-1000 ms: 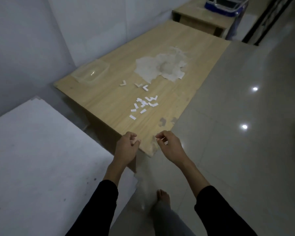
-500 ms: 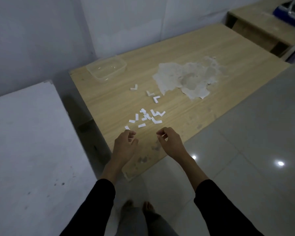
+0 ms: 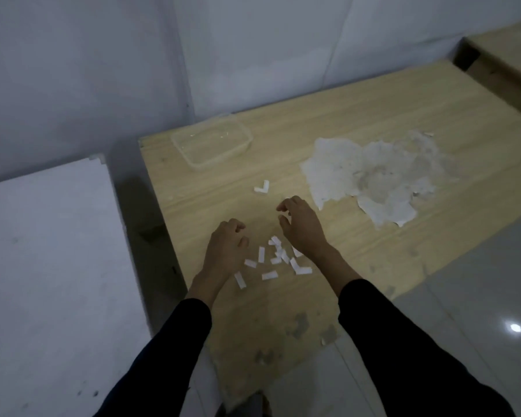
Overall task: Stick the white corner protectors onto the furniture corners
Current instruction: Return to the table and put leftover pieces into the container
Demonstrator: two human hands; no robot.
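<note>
My left hand [image 3: 227,251] hovers over the pale wooden tabletop [image 3: 373,115] with its fingers curled under; I cannot tell whether it pinches anything. Just right of it, the small white corner protectors [image 3: 269,275], flat strips and L-shapes, lie scattered between my wrists. They look light, thin and bendy, so I'd pinch one by its edges. My right hand [image 3: 301,227] hangs above them, thumb and fingers apart, holding nothing.

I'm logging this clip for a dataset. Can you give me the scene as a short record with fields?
surface: wooden table
left hand: fingers curled, over the pile's left edge; contents unclear
right hand: fingers loosely bent, nothing visible in it
white pieces: scattered pile between the wrists
L-shaped protector: lies alone, beyond the hands
clear container: far left corner
torn white patch: right of the hands
</note>
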